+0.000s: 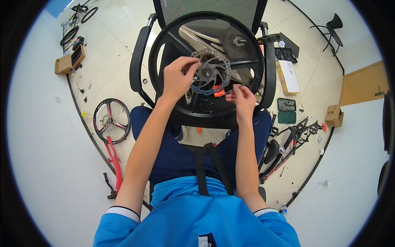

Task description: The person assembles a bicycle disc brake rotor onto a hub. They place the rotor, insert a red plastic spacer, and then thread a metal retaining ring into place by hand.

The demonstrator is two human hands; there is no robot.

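Observation:
A black spoked wheel lies flat across the seat of an office chair in front of me. At its hub is a silver brake disc rotor with a perforated rim. My left hand is closed in a pinch over the rotor's left edge; whatever its fingertips hold is too small to name. To the right of the rotor, my right hand also pinches, with a thin dark sliver at its fingertips that I cannot identify. An orange piece sits between the rotor and that hand. Small dark bits lie below the rotor.
Chair armrests flank the wheel. On the floor are a red-and-black wheel, a red fork, a bike frame, a green case, a white box and cardboard boxes. A black chair stands far right.

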